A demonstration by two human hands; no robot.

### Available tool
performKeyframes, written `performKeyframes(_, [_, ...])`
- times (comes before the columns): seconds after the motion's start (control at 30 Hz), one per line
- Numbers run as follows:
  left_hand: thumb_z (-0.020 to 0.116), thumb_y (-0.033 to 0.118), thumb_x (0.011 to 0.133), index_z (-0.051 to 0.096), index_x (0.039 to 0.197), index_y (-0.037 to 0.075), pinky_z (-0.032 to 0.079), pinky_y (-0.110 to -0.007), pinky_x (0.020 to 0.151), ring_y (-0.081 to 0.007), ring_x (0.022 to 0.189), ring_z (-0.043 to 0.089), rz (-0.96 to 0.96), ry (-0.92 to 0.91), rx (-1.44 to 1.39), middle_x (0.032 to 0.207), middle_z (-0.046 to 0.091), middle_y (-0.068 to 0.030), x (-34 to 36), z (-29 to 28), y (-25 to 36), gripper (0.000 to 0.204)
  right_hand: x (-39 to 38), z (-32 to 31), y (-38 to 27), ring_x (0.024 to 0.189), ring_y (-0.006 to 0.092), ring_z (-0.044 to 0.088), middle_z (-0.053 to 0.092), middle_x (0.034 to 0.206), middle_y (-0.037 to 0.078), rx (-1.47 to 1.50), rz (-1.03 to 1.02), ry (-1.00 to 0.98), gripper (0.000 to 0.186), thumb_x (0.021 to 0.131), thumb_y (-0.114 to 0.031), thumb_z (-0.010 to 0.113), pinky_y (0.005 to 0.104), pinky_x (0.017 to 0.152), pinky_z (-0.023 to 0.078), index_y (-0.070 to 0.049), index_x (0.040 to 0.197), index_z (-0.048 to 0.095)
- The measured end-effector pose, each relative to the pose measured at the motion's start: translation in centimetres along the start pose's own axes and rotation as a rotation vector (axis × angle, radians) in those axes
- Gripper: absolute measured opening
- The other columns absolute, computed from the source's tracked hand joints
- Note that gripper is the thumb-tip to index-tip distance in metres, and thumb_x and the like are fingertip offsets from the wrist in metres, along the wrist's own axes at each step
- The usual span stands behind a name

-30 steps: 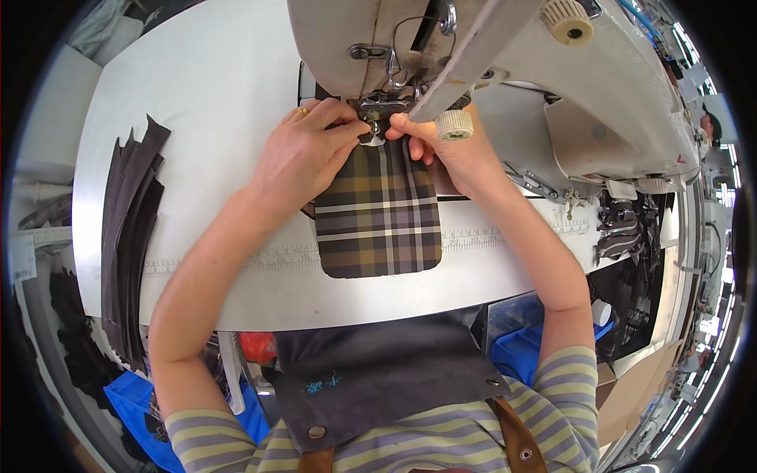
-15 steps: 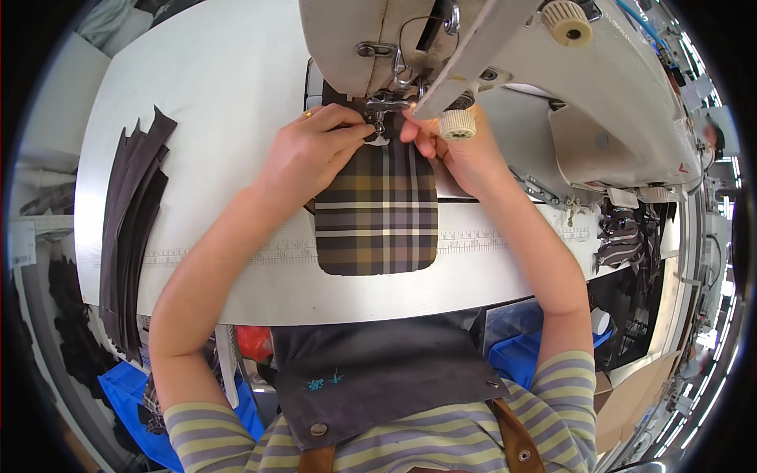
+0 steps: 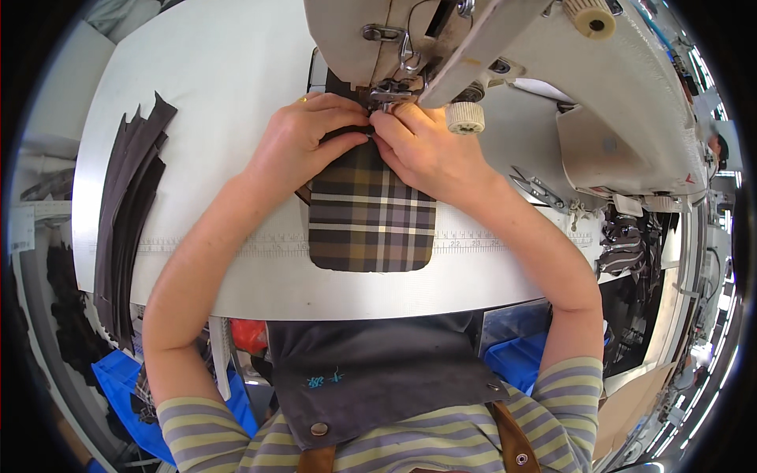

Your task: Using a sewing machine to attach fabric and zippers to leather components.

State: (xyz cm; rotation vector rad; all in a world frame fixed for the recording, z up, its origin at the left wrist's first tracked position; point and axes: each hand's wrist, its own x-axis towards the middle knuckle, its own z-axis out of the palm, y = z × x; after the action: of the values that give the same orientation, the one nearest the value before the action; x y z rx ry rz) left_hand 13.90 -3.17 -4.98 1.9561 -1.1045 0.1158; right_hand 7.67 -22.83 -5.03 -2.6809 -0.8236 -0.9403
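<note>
A plaid fabric piece (image 3: 371,229) with rounded near corners lies flat on the white sewing table. Its far end runs under my hands toward the presser foot (image 3: 388,96) of the sewing machine (image 3: 631,102). My left hand (image 3: 298,140) pinches dark fabric (image 3: 347,132) between thumb and fingers, just left of the foot. Right in front of the foot, my right hand (image 3: 432,151) is closed, its fingertips meeting the left ones at the fabric's edge. The needle and the exact grip of the right fingertips are hidden.
A bundle of dark fabric strips (image 3: 130,213) lies at the table's left. Thread snips (image 3: 540,189) rest right of my right forearm. A printed ruler (image 3: 272,246) crosses the table. Striped dark pieces (image 3: 621,244) sit at the right, and blue bins (image 3: 516,355) hang below the front edge.
My right hand has come left across the fabric, from beside the foot to its front, and now meets my left fingertips. My left hand keeps its pinch.
</note>
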Motion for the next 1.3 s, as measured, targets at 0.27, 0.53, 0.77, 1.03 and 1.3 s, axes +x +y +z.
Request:
performKeyframes(0.27, [0.071, 0.009, 0.078, 0.07, 0.091, 0.002, 0.052, -0.036, 0.075, -0.0283, 0.085, 0.062, 0.036, 0.07, 0.058, 0.092, 0.068, -0.0086, 0.5, 1.0, -0.2, 0.014, -0.4, 0.5, 0.7, 0.063, 0.0245, 0.061, 0.06, 0.072, 0.003, -0.025, 0.021, 0.117, 0.017, 0.075, -0.019, 0.071, 0.0358, 0.053, 0.046, -0.011, 0.088, 0.062])
performKeyframes(0.53, [0.068, 0.004, 0.084, 0.07, 0.09, -0.003, 0.049, -0.027, 0.072, -0.0142, 0.076, 0.062, -0.357, 0.074, -0.28, 0.085, 0.069, -0.0075, 1.2, 0.4, 0.8, 0.01, -2.6, -5.4, -5.2, 0.095, 0.0255, 0.065, 0.068, 0.112, 0.007, 0.306, 0.001, -0.185, 0.03, 0.072, -0.016, 0.076, 0.0344, 0.076, 0.053, -0.003, 0.097, 0.069])
performKeyframes(0.77, [0.069, 0.003, 0.083, 0.071, 0.091, -0.004, 0.048, -0.026, 0.076, -0.0124, 0.081, 0.061, -0.252, -0.094, -0.347, 0.086, 0.069, -0.0054, 2.3, -0.9, -1.6, 0.011, -1.0, -2.4, -6.3, 0.082, 0.0229, 0.067, 0.07, 0.101, 0.01, 0.313, -0.006, 0.006, 0.023, 0.071, -0.006, 0.073, 0.031, 0.067, 0.053, -0.001, 0.093, 0.067])
performKeyframes(1.03, [0.069, 0.005, 0.084, 0.071, 0.091, -0.003, 0.048, -0.026, 0.079, -0.0122, 0.083, 0.061, -0.274, -0.102, -0.389, 0.085, 0.069, -0.0055, 1.8, -0.9, -0.7, 0.011, -2.0, -3.5, -5.2, 0.094, 0.0274, 0.068, 0.07, 0.1, 0.011, 0.416, 0.02, 0.066, 0.022, 0.072, -0.008, 0.067, 0.037, 0.078, 0.056, -0.001, 0.093, 0.064])
performKeyframes(1.3, [0.07, 0.009, 0.084, 0.072, 0.09, -0.003, 0.047, -0.026, 0.07, -0.0087, 0.074, 0.057, -0.407, -0.001, -0.298, 0.08, 0.069, -0.003, 2.0, -0.7, 0.8, 0.014, -3.6, -4.0, -4.2, 0.099, 0.0298, 0.067, 0.07, 0.104, 0.014, 0.306, -0.121, -0.182, 0.025, 0.075, -0.014, 0.069, 0.0379, 0.083, 0.054, 0.001, 0.094, 0.065])
